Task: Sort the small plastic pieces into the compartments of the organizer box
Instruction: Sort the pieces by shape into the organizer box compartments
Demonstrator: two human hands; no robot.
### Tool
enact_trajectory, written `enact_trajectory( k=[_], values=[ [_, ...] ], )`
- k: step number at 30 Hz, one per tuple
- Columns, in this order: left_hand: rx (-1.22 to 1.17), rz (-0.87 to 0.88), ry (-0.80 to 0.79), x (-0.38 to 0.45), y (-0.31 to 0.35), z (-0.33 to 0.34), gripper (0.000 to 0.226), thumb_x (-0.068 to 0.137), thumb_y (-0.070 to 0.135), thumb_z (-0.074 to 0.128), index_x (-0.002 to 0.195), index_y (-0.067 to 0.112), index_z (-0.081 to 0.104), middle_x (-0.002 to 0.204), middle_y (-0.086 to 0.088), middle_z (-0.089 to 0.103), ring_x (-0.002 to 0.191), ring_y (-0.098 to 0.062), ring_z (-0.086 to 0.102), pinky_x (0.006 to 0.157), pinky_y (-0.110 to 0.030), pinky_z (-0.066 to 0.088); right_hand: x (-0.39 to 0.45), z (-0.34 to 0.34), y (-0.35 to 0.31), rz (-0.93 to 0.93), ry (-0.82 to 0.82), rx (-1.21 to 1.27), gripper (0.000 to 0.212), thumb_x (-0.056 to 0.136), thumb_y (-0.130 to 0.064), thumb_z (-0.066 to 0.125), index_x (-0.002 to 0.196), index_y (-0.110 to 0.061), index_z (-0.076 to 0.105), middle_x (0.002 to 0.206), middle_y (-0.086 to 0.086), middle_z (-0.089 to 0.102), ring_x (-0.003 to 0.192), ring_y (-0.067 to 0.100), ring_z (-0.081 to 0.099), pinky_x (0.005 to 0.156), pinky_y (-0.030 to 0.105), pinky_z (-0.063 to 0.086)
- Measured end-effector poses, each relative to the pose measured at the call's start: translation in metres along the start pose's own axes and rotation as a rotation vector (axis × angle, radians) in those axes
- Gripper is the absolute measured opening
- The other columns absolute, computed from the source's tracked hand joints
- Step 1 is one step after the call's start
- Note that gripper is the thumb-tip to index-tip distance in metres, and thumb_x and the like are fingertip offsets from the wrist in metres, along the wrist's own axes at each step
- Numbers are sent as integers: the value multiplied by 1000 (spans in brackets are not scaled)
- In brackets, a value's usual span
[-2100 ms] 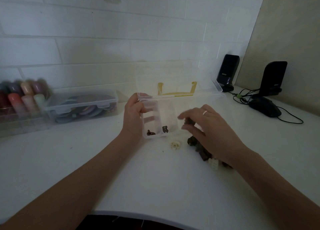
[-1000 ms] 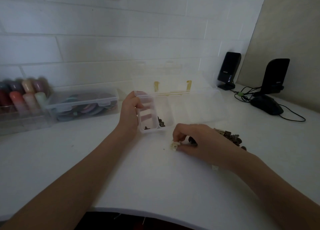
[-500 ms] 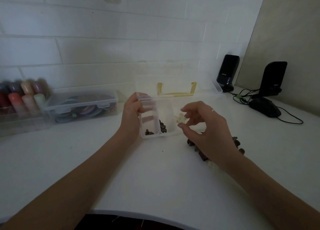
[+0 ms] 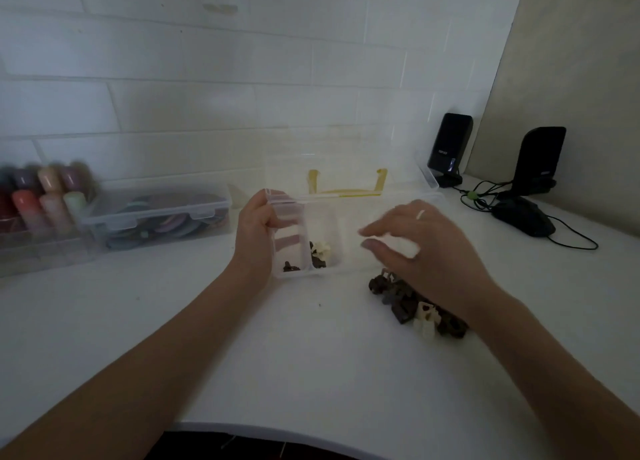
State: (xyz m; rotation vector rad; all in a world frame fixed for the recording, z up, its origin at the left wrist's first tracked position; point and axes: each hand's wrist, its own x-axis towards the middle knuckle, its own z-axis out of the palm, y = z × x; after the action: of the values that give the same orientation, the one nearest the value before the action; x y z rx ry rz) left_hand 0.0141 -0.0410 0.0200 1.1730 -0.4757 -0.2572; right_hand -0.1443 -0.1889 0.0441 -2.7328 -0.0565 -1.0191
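My left hand (image 4: 258,233) grips the clear organizer box (image 4: 323,238); my right hand (image 4: 420,248), fingers loosely open and empty, hovers above loose plastic pieces (image 4: 415,307) on the worktop. Brushing the pile could scatter them.

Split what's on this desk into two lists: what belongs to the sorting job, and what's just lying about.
Job:
organizer box
cream piece in its second compartment
pile of dark and cream pieces
left hand
right hand

Lying about:
lidded clear box
coloured bottles
two black speakers
mouse
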Motion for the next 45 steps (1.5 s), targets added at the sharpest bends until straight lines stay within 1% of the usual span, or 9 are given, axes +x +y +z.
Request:
enact_trajectory(
  k=[2, 5, 9, 13, 18, 22, 27, 35, 45],
  values=[
    [-15, -20, 37, 3, 2, -4, 30, 51, 7, 38, 74, 16, 56, 74, -2, 64, 82, -31, 59, 87, -54, 45, -2, -18, 8, 124, -55, 29, 20, 80, -48, 58, 75, -31, 68, 56, -11, 59, 52, 5, 49, 54, 19, 39],
    [-28, -34, 79, 5, 4, -9, 30, 51, 9, 38, 73, 16, 56, 75, -2, 64, 80, -29, 59, 86, -52, 45, -5, -26, 19, 222, -248, -183, 16, 81, -52, 60, 77, -38, 66, 48, -10, 48, 45, 4, 42, 48, 20, 29],
    [-34, -46, 84, 5, 4, -8, 30, 50, 9, 38, 73, 16, 55, 79, -5, 62, 83, -30, 57, 84, -47, 46, -8, -13, 16, 218, -411, -326, 30, 88, -55, 49, 116, -49, 58, 76, -21, 59, 72, 0, 52, 56, 17, 31],
    [-28, -46, 69, 3, 4, -6, 30, 50, 8, 38, 73, 16, 56, 78, -5, 63, 84, -31, 58, 84, -47, 47, -9, -5, 16, 201, -441, -307, 26, 91, -44, 50, 115, -48, 59, 117, -21, 62, 107, 7, 56, 78, 24, 43],
    [-17, -45, 66, 1, 5, -6, 31, 51, 9, 38, 75, 15, 56, 85, -8, 62, 90, -32, 56, 91, -55, 46, -8, -3, 8, 118, -298, -83, 10, 79, -45, 66, 83, -35, 64, 74, -14, 53, 66, 6, 52, 56, 20, 37],
    [-18, -40, 58, -1, 7, -3, 32, 50, 8, 37, 76, 15, 56, 83, -8, 61, 90, -32, 56, 90, -53, 46, -5, -3, -1, 153, -76, 335, 13, 74, -22, 77, 78, -18, 65, 85, -11, 69, 72, 8, 65, 58, 15, 49],
    [-4, -35, 44, -2, 6, -1, 33, 50, 8, 37, 76, 16, 56, 82, -6, 62, 90, -33, 57, 90, -54, 46, -6, 7, -1, 220, -52, 616, 25, 75, 2, 73, 87, -13, 57, 92, -4, 70, 85, 12, 68, 75, 23, 56],
    [27, 8, 1, -5, 6, 1, 36, 49, 5, 37, 78, 14, 57, 84, -8, 61, 92, -32, 59, 89, -59, 47, -7, 14, -3, 200, 30, 614, 21, 80, 4, 67, 83, -11, 54, 90, 6, 66, 91, 17, 66, 78, 25, 55],
    [19, 13, -16, -4, 2, 2, 35, 50, 4, 37, 75, 14, 58, 80, -5, 63, 91, -32, 59, 85, -57, 50, -9, 17, -7, 133, 130, 223, 19, 78, -18, 73, 78, -21, 55, 82, -13, 60, 80, 8, 54, 71, 21, 44]
  ],
)
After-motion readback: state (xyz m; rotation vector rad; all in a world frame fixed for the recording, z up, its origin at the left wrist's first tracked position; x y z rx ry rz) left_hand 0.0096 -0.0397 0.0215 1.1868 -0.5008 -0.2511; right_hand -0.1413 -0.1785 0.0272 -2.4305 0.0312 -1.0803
